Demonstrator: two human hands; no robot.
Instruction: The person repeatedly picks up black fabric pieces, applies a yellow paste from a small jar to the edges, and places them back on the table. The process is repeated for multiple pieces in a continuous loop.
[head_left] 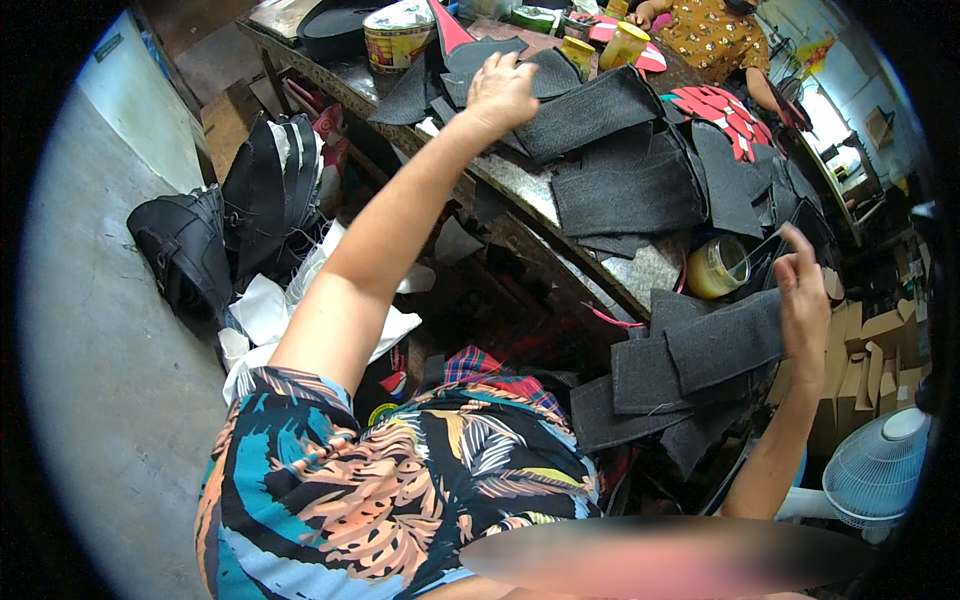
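Black fabric pieces lie across the table. Left hand is over the far-left ones; its finger grip cannot be determined. Right hand pinches a thin stick slanting to the near-right jar.

On the workbench: bucket toward the far left, panels across the middle, rear jar behind the panels. Right of the middle, front jar with thin stick inside; right hand just beside. Nearer than the front jar, overlapping sheets. Far right, fan, with boxes beyond. Left of the workbench, bundled pieces.
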